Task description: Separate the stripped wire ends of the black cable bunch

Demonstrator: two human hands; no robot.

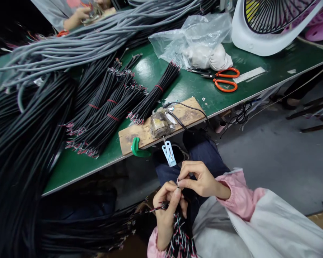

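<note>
- While the left hand (165, 206) and the right hand (197, 179) met in front of the green table (277, 71), all the action sat at their tips: both were closed in a fine pinch on one wire end (177, 181), too small to read in detail.
- Light stuff, by the look of it, and soft enough to bend at a touch! The tip seemed fragile and easily lost, so the surest hold was probably close behind it, where the wire would flex least.
- Other coloured tips poked out leftward from the left hand, and just below it hung a bunch of cables (179, 233), its ends fanned every which way, a likely snag.
- Right beyond the fingers, a blue clip (168, 154) jutted from a motor-like unit (160, 123) on a wooden board (190, 107), the nearest obstacle; a green clamp (137, 148) gripped the board's edge.
- Farther out, tied black bundles (161, 80) crowded the left, grey cables (78, 46) sprawled behind, and orange-handled scissors (226, 86), a plastic bag (174, 39) and a white fan (251, 41) lined the right.
- Well apart, top left, a co-worker's hand (82, 13) showed!
</note>
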